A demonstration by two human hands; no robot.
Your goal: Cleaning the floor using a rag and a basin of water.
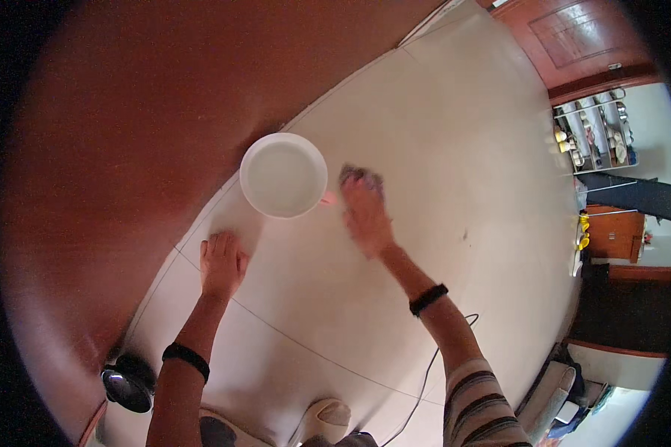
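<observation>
A white bucket [283,176] stands on the pale tiled floor against a reddish-brown wooden surface. It looks to hold cloudy liquid, and a pink part, perhaps its handle grip, shows at its right side. To the right of the bucket, my right hand [366,215] grips a dark greyish-purple cloth [362,177]; hand and cloth are motion-blurred. My left hand [222,262] is below and left of the bucket, apart from it, back upward with the fingers curled together. No object shows in it, though its palm is hidden. Each wrist wears a black band.
The wooden surface [145,145] fills the upper left. A black rounded object [127,384] sits at lower left, and a dark cable [426,380] crosses the floor near my right arm. Slippered feet [327,419] are below. A shoe rack [598,131] stands far right beneath a door [573,36].
</observation>
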